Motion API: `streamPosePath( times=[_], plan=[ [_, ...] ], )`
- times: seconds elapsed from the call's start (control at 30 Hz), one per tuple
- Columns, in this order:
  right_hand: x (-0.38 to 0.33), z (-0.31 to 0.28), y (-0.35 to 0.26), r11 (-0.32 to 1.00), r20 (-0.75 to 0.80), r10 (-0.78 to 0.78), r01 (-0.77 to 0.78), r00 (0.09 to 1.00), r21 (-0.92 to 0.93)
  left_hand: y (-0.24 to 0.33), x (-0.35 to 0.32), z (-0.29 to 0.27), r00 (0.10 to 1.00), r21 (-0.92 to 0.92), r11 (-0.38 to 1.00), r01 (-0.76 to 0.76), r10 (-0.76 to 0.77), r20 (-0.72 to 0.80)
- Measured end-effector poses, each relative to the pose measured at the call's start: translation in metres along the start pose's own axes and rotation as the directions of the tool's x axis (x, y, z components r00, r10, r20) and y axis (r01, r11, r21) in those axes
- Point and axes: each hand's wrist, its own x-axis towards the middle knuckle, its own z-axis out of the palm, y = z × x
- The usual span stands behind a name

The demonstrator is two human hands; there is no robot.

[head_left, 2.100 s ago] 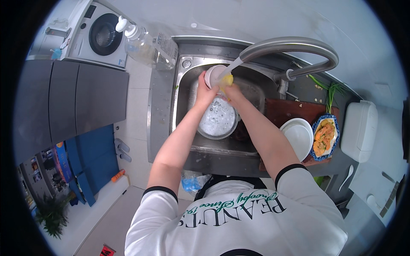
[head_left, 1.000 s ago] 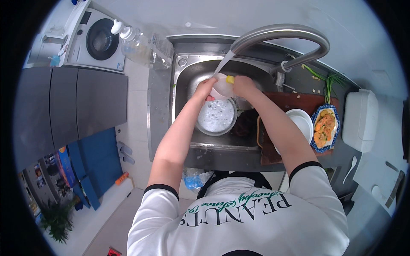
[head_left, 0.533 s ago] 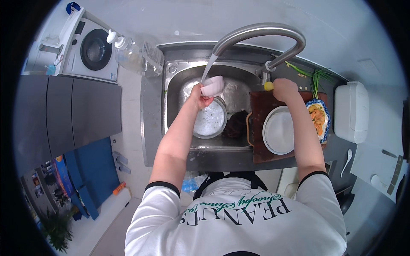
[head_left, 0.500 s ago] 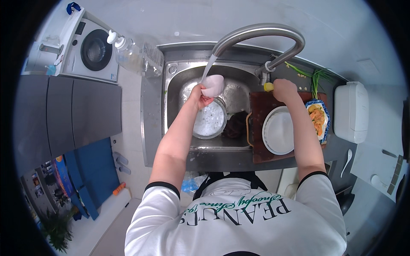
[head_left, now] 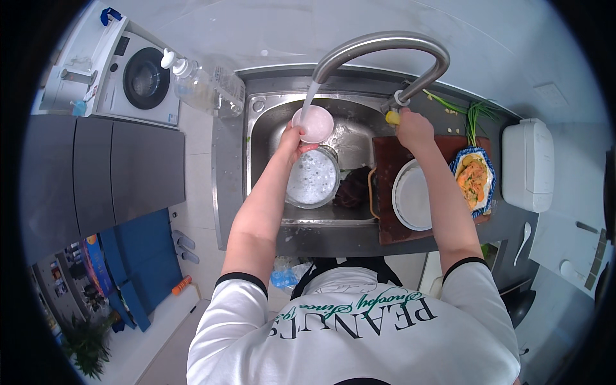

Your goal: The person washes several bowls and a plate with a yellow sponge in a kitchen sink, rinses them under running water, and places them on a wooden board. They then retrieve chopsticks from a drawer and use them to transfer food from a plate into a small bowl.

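My left hand (head_left: 296,142) grips the rim of a small pale pink bowl (head_left: 316,125) over the sink (head_left: 255,192). Water runs into the bowl from the curved steel faucet (head_left: 385,40). Below the bowl, a round pot (head_left: 312,178) full of suds stands in the sink. My right hand (head_left: 416,130) is closed beside the faucet's base, with a small yellow sponge-like piece (head_left: 393,117) poking out of it. Whether those fingers also touch the faucet lever is hidden. A dark, crumpled thing (head_left: 354,187) lies in the sink, right of the pot.
Under my right forearm, a white round dish (head_left: 410,199) sits on a brown cutting board (head_left: 385,234). Past it are a blue-rimmed plate of food (head_left: 473,179), green onions (head_left: 478,115) and a white bin (head_left: 529,165). Pump bottles (head_left: 199,83) stand left of the sink.
The pink bowl has turned from its side to open upward, catching the stream. My right hand has moved slightly left and farther away, toward the faucet base, with the yellow piece.
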Motion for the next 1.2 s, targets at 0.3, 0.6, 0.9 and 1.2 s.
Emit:
streamPosePath(
  times=[0.3,0.6,0.9,1.2],
  plan=[
    [-0.003,-0.002,-0.035,0.998,0.043,-0.018,0.021,0.999,-0.063,-0.007,0.000,-0.002,0.999,-0.004,1.000,0.018,-0.018,0.028],
    [-0.012,-0.001,-0.032,0.994,-0.075,0.012,-0.004,0.997,0.106,0.010,-0.006,-0.004,1.000,-0.050,0.999,-0.005,0.006,0.021],
    [-0.019,0.026,-0.021,0.982,-0.179,-0.094,0.120,0.979,0.142,0.010,-0.003,-0.002,0.999,-0.023,1.000,0.009,-0.008,0.043],
    [-0.031,0.019,-0.068,0.894,-0.245,-0.105,0.199,0.964,0.401,0.002,-0.002,-0.011,1.000,0.008,1.000,-0.008,0.008,-0.030]
  ],
)
